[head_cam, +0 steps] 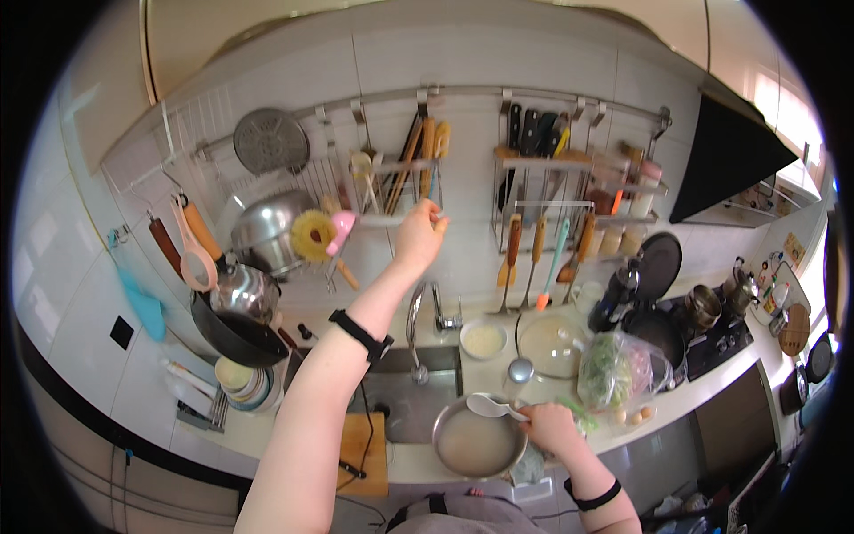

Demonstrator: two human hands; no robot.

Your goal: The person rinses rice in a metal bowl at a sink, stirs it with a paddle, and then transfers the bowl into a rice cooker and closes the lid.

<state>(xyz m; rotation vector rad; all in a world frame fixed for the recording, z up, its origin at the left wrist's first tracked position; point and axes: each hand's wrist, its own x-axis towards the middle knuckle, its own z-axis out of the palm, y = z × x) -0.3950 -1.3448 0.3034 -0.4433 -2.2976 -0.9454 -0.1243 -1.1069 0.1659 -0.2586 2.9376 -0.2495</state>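
My left hand is raised in front of the wall, just below the wire holder with wooden chopsticks. Its fingers are curled near a thin blue item; whether they grip it cannot be told. My right hand is closed on a white spoon, whose bowl is over the rim of a metal pan with cloudy liquid in it. Behind the pan stand a white bowl of pale food, a metal ladle and a glass lid.
The steel sink and curved faucet lie left of the pan. A wooden cutting board is at the front left. A plastic bag of vegetables, eggs and a stove are to the right. Spatulas hang from the rack.
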